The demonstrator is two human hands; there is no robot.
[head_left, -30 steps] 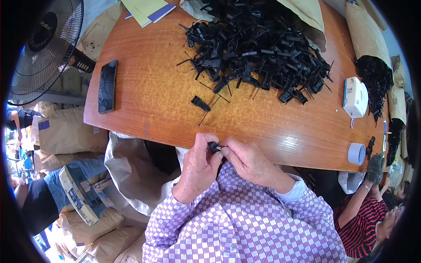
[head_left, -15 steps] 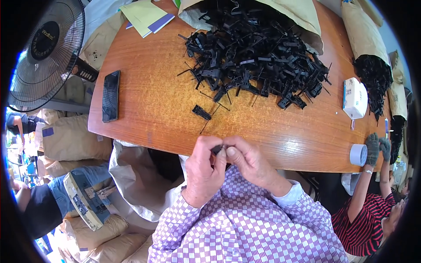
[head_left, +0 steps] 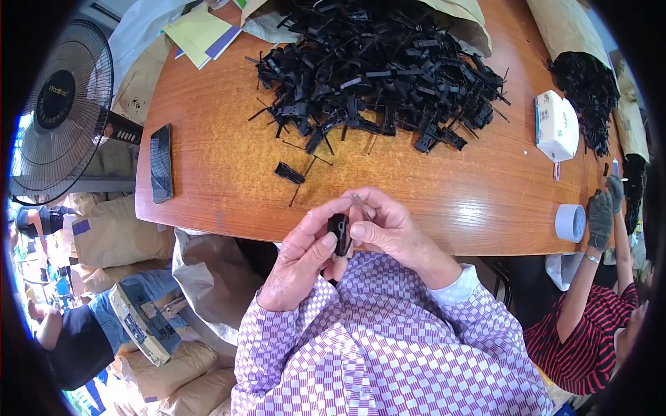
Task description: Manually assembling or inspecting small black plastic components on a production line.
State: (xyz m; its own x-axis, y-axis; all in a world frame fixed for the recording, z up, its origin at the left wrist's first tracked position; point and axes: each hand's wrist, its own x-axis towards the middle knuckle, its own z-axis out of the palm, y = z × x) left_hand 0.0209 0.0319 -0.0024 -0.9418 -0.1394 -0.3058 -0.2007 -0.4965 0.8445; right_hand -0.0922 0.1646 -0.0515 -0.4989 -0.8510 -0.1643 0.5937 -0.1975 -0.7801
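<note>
My left hand is closed on a small black plastic part, held upright between thumb and fingers just off the table's near edge. Right beside it, my right hand pinches a thin greyish piece; its kind is too small to make out. The two hands almost touch. Beyond them on the table lies a single black part with thin black sprue sticks next to it. Farther back, a large heap of similar black plastic parts spills from a paper sack.
A phone and a yellow pad lie on the wooden table, with a fan beyond its left edge. At right are a tissue pack, a tape roll and a co-worker's gloved hand.
My hands have come slightly apart, and the black part in my left hand now shows more fully. The thin piece shows in my right fingers. The whole view has shifted a little.
</note>
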